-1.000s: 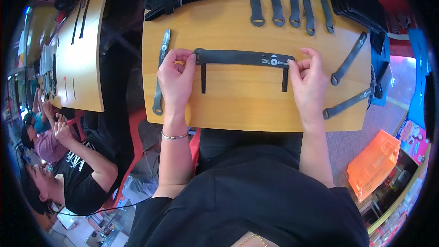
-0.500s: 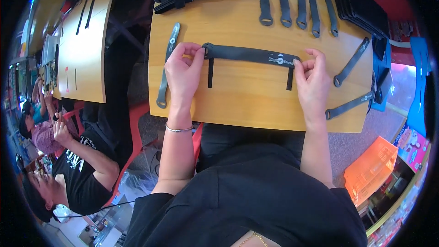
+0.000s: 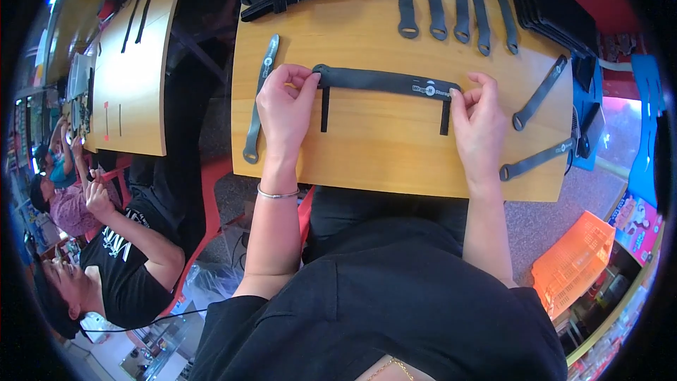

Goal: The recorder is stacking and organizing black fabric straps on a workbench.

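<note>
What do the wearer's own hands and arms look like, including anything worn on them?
The left hand and right hand are ungloved, with no rings visible. A slim, silver-coloured bangle circles the left wrist; the right wrist has none. Black short sleeves leave both forearms uncovered.

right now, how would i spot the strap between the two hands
On the wooden table, find the left hand and right hand. Between them runs a dark grey strap. Unlike the other straps, it is pinched at both ends.
</note>
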Tool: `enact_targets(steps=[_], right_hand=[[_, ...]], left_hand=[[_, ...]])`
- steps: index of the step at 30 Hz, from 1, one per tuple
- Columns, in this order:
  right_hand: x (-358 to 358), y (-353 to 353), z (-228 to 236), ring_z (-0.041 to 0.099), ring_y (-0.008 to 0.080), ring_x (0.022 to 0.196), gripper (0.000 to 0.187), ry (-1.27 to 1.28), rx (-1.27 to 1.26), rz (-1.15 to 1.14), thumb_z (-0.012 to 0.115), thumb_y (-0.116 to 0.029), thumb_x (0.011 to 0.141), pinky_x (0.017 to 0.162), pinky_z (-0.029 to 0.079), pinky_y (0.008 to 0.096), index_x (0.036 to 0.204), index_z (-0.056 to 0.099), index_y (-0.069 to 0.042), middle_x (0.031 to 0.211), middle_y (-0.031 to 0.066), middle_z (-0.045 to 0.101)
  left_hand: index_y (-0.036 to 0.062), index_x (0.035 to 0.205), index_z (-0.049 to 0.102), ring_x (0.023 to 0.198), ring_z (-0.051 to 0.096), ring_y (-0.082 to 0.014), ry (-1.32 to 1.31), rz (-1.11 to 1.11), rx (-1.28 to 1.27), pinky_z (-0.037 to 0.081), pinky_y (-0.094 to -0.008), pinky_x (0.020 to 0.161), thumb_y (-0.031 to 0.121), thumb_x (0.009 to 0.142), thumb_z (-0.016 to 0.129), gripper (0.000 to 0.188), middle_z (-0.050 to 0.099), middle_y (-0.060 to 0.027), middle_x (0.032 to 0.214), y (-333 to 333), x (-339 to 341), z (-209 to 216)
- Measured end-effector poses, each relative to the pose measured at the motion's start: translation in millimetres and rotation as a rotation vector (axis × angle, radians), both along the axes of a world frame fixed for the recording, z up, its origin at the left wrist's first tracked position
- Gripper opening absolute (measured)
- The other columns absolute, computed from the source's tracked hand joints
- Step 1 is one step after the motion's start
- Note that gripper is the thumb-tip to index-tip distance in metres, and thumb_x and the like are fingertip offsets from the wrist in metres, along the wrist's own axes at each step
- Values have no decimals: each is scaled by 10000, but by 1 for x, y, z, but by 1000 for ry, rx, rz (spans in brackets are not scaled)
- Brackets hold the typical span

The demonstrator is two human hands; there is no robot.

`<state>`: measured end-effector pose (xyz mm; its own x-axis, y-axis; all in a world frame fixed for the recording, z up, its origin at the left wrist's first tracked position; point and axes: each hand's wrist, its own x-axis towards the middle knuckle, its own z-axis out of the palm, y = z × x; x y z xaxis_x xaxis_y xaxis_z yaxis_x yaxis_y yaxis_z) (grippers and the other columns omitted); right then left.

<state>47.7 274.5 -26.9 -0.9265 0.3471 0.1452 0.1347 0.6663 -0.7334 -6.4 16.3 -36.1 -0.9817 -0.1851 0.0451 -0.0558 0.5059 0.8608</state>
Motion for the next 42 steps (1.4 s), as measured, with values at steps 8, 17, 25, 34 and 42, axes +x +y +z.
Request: enact_targets(steps=[8,17,25,34,42], right_hand=[[1,5,-3,544,189,575,315,2,-5,-1,691,-72,837,545,442,339,1108,533,-39,692,55,547],[21,17,-7,609,173,777,245,63,-339,86,627,-20,864,665,504,296,1105,598,-48,919,90,615],[35,-23,4,348,279,1372,554,86,403,618,629,-184,852,1131,255,495,1365,477,-41,1471,93,406],[38,-5,5,292,238,1413,749,-72,561,521,626,-432,857,1143,176,556,1443,369,-45,1521,79,334],[41,9,5,271,252,1422,779,-55,586,456,631,-444,846,1143,173,555,1453,349,-45,1531,79,319]], left_hand=[[-15,894,657,560,528,-85,81,2,-36,415,-222,516,27,815,698,99,615,-62,804,-3,7,5],[18,1226,589,1282,433,-357,378,-486,-589,350,-453,1054,186,853,650,414,502,-176,1349,43,47,29],[59,1402,442,1411,273,-361,233,-605,-734,215,-502,1140,302,902,579,572,330,-163,1512,58,51,17],[115,1424,426,1413,272,-348,232,-588,-741,227,-507,1134,337,890,591,601,312,-156,1523,58,50,13],[102,1396,457,1404,287,-353,278,-557,-696,218,-517,1137,413,887,583,609,313,-194,1509,70,52,15]])
